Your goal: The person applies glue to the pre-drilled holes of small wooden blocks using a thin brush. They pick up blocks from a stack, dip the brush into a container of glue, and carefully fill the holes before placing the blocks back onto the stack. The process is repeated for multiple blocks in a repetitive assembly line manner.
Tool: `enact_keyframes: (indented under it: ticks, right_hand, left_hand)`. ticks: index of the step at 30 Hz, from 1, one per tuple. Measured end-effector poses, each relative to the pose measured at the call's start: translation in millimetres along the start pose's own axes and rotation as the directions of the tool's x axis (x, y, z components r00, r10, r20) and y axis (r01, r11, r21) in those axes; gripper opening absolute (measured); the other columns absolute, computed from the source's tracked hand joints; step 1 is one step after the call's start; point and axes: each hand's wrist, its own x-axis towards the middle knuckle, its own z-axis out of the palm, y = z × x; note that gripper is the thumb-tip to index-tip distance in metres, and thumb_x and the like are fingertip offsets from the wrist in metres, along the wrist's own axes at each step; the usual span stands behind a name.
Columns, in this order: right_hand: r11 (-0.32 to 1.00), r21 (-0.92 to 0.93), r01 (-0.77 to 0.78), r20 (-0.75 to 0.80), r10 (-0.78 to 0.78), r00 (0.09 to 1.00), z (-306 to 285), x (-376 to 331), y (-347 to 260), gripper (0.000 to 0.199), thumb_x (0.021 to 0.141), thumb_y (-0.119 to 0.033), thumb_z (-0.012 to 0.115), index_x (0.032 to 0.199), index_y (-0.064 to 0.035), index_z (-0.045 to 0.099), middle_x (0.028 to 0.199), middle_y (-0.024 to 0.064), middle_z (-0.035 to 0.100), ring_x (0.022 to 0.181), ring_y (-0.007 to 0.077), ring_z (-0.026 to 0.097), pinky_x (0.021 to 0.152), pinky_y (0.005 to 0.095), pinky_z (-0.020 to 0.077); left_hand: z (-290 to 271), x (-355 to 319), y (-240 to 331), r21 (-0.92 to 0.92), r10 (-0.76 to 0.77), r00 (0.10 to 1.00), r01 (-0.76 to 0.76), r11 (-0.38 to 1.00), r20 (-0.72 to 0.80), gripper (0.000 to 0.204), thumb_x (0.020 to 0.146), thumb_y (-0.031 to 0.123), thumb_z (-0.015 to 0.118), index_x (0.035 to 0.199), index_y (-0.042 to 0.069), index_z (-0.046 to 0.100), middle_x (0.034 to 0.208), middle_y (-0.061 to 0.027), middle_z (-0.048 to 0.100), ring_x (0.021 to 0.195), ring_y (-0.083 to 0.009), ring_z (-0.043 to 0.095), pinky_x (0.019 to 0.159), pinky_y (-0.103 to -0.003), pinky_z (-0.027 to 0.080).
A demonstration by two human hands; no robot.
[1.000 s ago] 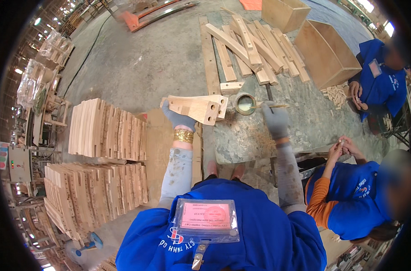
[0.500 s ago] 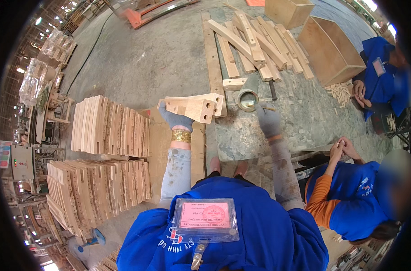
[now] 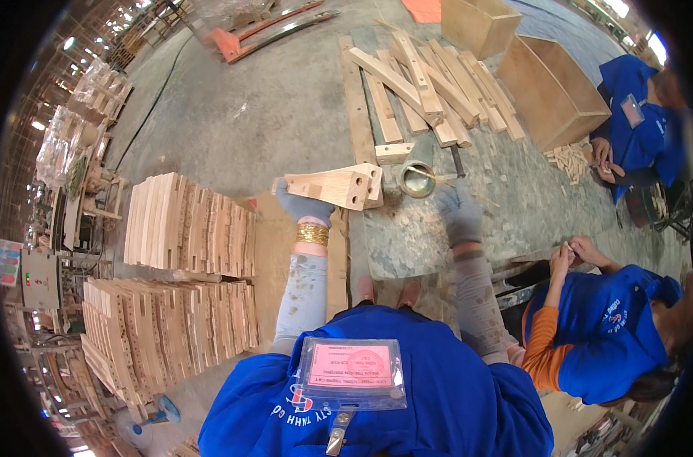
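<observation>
Two pale wooden pieces (image 3: 327, 186), tapered and drilled with round holes at their broad ends, lie side by side in my gloved left hand (image 3: 307, 204). My fingers are closed around their narrow part. My gloved right hand (image 3: 459, 215) is closed near a round can (image 3: 417, 180) on the worktable. A thin wooden stick (image 3: 435, 178) runs from the can's mouth to my right fingers, and what seems its other end shows beyond them. The can's contents are hard to make out. Behind the can lies a short drilled block (image 3: 394, 153).
Long wooden bars (image 3: 438, 84) are piled at the far side of the stained worktable (image 3: 396, 251). Two plywood boxes (image 3: 552, 91) and small dowels (image 3: 569, 158) lie at right. Two people in blue (image 3: 605, 327) work there. Stacked wooden parts (image 3: 190, 225) stand left.
My right hand has moved slightly nearer to me, and the stick now slants across the can's mouth. The wooden pieces remain in my left hand, turned a little.
</observation>
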Motion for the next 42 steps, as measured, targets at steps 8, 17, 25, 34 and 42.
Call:
enact_keyframes:
  ticks: [8, 17, 25, 34, 42]
  right_hand:
    - [0.874, -0.284, 0.395, 0.233, -0.336, 0.912, 80.4, -55.4, -132.1, 0.014, 0.087, -0.005, 0.053, 0.09, 0.0063, 0.06, 0.084, 0.0103, 0.065, 0.071, 0.0138, 0.063, 0.061, 0.0237, 0.0503]
    - [0.68, -0.385, 0.624, 0.424, -0.47, 0.774, 95.3, -78.5, -144.9, 0.004, 0.078, -0.001, 0.063, 0.08, -0.0031, 0.065, 0.079, 0.0075, 0.064, 0.066, 0.0161, 0.061, 0.057, 0.0251, 0.0476]
    - [0.171, -0.371, 0.913, 0.728, -0.557, 0.4, 101.5, -71.0, -144.2, 0.016, 0.073, -0.002, 0.065, 0.087, -0.0096, 0.064, 0.09, 0.0051, 0.063, 0.073, 0.0203, 0.062, 0.058, 0.0303, 0.0485]
    - [0.644, -0.398, 0.653, 0.435, -0.494, 0.752, 100.5, -86.6, -141.4, 0.014, 0.076, 0.001, 0.061, 0.089, -0.0052, 0.063, 0.082, 0.0083, 0.064, 0.072, 0.0197, 0.063, 0.061, 0.0279, 0.0498]
    - [0.472, -0.568, 0.674, 0.396, -0.561, 0.727, 96.6, -85.0, -154.0, 0.011, 0.079, 0.002, 0.058, 0.088, -0.0012, 0.064, 0.084, 0.0092, 0.064, 0.072, 0.0167, 0.063, 0.062, 0.024, 0.0503]
  left_hand:
    - [12.0, -9.7, -3.3, -0.103, -0.066, 0.997, 0.063, 0.993, -0.025, 0.063, 0.075, 0.056, 0.045, 0.119, 0.011, 0.047, 0.119, -0.0128, 0.049, 0.109, -0.0346, 0.048, 0.089, -0.05, 0.041]
    - [12.4, -8.4, -5.1, -0.11, -0.094, 0.996, 0.094, 0.989, 0.005, 0.071, 0.073, 0.06, 0.045, 0.125, 0.011, 0.041, 0.121, -0.0146, 0.046, 0.108, -0.0352, 0.047, 0.089, -0.051, 0.04]
    - [17.5, -15.8, -3.5, -0.065, -0.108, 0.994, 0.108, 0.992, 0.012, 0.076, 0.072, 0.063, 0.045, 0.125, 0.01, 0.038, 0.114, -0.0144, 0.047, 0.104, -0.0335, 0.048, 0.087, -0.05, 0.041]
    - [19.2, -15.2, -1.6, -0.107, -0.092, 0.995, 0.087, 0.99, -0.044, 0.067, 0.074, 0.059, 0.044, 0.122, 0.013, 0.044, 0.12, -0.0133, 0.048, 0.107, -0.0342, 0.048, 0.089, -0.051, 0.04]
    - [16.7, -9.6, -1.3, -0.109, -0.069, 0.998, 0.068, 0.992, -0.003, 0.063, 0.074, 0.059, 0.044, 0.119, 0.014, 0.046, 0.117, -0.0107, 0.049, 0.106, -0.0323, 0.049, 0.087, -0.05, 0.041]
